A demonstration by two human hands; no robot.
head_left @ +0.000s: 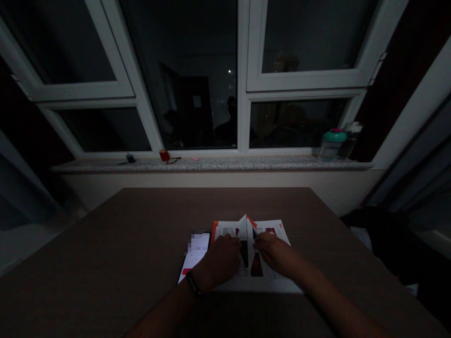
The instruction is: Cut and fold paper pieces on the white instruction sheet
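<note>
Two arms slant up from the frame's bottom edge to the paper low in the middle. It looks white and orange, and a fold pokes up. Left hand lies bent on it, grip hard to tell; right hand pinches the fold.

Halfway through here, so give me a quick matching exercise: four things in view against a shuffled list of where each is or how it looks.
1. Phone
2. Wristband
3. Teal-lidded bottle
4. Printed pages

A. Touched by the left hand and right hand
B. On the windowsill
C. Lit screen
D. Around the left wrist

Pairs: 1-C, 2-D, 3-B, 4-A
</note>
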